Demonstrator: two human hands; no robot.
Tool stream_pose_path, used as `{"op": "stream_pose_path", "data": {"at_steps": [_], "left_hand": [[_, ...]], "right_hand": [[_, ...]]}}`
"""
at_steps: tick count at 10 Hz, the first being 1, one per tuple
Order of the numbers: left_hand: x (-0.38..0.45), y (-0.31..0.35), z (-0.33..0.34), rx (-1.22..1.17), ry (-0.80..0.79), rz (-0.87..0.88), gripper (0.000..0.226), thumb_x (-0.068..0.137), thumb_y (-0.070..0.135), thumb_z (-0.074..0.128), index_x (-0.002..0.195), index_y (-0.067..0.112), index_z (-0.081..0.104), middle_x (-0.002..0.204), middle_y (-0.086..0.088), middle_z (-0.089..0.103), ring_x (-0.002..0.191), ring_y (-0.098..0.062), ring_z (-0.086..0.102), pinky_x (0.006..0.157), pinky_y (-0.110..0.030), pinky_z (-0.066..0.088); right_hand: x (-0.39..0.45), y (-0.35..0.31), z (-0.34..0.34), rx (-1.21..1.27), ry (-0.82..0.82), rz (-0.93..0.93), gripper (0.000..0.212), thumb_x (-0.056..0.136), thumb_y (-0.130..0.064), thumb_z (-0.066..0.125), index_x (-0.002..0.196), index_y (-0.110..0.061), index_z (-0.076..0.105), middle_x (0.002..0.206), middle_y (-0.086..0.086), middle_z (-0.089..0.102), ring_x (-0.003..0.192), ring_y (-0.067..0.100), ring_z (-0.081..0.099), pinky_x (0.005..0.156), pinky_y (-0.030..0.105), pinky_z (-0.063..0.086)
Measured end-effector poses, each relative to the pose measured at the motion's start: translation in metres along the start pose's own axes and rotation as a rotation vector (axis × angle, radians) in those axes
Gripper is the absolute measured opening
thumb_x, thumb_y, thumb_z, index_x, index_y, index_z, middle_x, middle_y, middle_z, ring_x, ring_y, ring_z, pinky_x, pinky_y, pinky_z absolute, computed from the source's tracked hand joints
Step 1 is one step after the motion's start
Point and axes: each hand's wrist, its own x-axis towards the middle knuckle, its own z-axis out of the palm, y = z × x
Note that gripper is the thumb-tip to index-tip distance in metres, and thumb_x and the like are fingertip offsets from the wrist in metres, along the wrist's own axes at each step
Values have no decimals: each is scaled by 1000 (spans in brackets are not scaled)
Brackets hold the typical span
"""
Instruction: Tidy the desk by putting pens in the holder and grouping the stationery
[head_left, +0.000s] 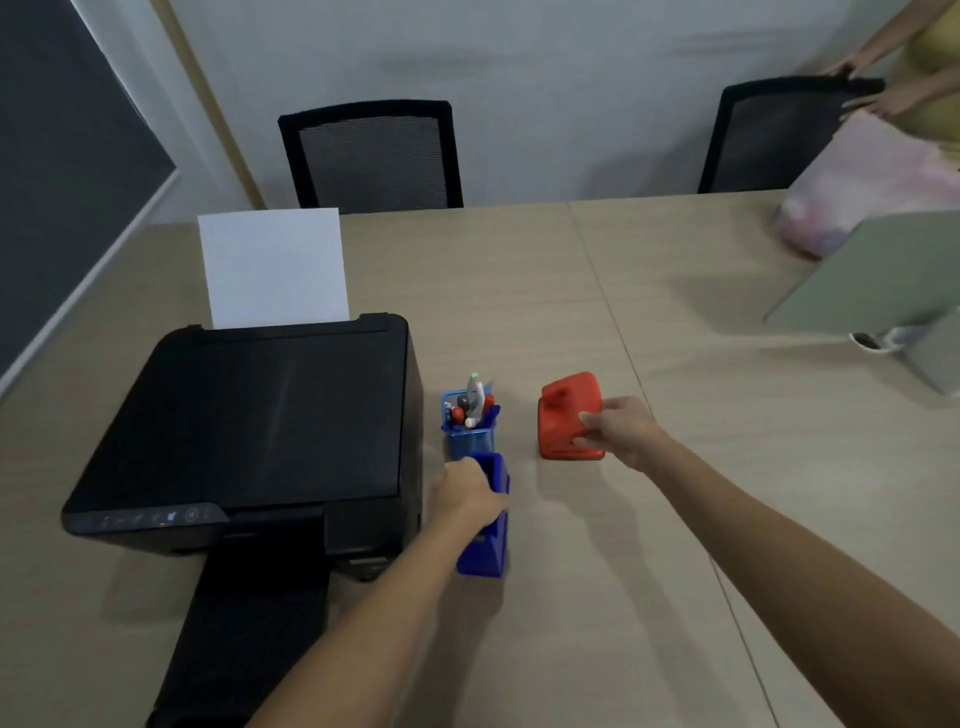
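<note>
A blue mesh pen holder (470, 439) stands on the table just right of the printer, filled with several pens and markers. Directly in front of it sits a blue stapler-like tool (491, 540), and my left hand (462, 496) is closed around its upper part. To the right lies a red hole punch (569, 410); my right hand (621, 428) grips its right side with thumb and fingers. Both items rest on the tabletop.
A black printer (249, 431) with a white sheet (272, 265) in its feed fills the left. An open laptop (878, 275) and a pink bag (862, 182) are at the far right, where another person holds a chair (779, 135). Another black chair (374, 156) stands behind the table.
</note>
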Motion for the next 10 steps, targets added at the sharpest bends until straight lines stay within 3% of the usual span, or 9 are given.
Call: {"op": "stream_pose_path", "data": {"at_steps": [2, 6, 7, 8, 9, 10], "left_hand": [[37, -5, 25, 2, 17, -113, 52, 73, 30, 78, 116, 15, 53, 113, -6, 63, 101, -23, 65, 78, -34, 59], [66, -5, 34, 37, 63, -180, 58, 77, 32, 75, 125, 12, 50, 117, -8, 62, 104, -25, 65, 78, -34, 58], [66, -5, 34, 37, 51, -182, 60, 77, 31, 76, 126, 13, 49, 118, -8, 61, 106, -25, 63, 79, -34, 58], [63, -4, 30, -10, 32, -171, 64, 75, 31, 78, 128, 12, 47, 121, -9, 60, 109, -26, 62, 80, -34, 57], [55, -2, 21, -28, 22, -160, 81, 68, 41, 81, 131, 10, 41, 123, -9, 58, 111, -27, 61, 82, -36, 57], [43, 2, 10, -46, 69, -94, 91, 69, 40, 80, 138, 5, 32, 128, -12, 54, 115, -30, 59, 87, -37, 54]], "right_hand": [[49, 38, 23, -87, -20, 44, 25, 85, 5, 61, 108, 13, 58, 97, 20, 58, 75, 28, 63, 48, 26, 60], [73, 54, 57, -163, -44, 50, 23, 85, 0, 64, 106, 7, 59, 99, 17, 58, 73, 22, 63, 55, 28, 60], [68, 51, 61, -194, -58, 62, 22, 85, -2, 64, 104, 6, 60, 100, 17, 59, 75, 24, 63, 62, 33, 60], [72, 59, 60, -237, -19, 41, 14, 80, -14, 69, 85, -2, 64, 97, 18, 67, 83, 32, 68, 75, 49, 60], [56, 49, 58, -312, 10, -8, 32, 76, -29, 69, 94, -3, 65, 101, 17, 70, 97, 35, 67, 86, 52, 56], [10, 22, 58, -403, 109, -42, 38, 88, -24, 61, 115, 3, 59, 105, 13, 61, 110, 32, 58, 96, 42, 47]]}}
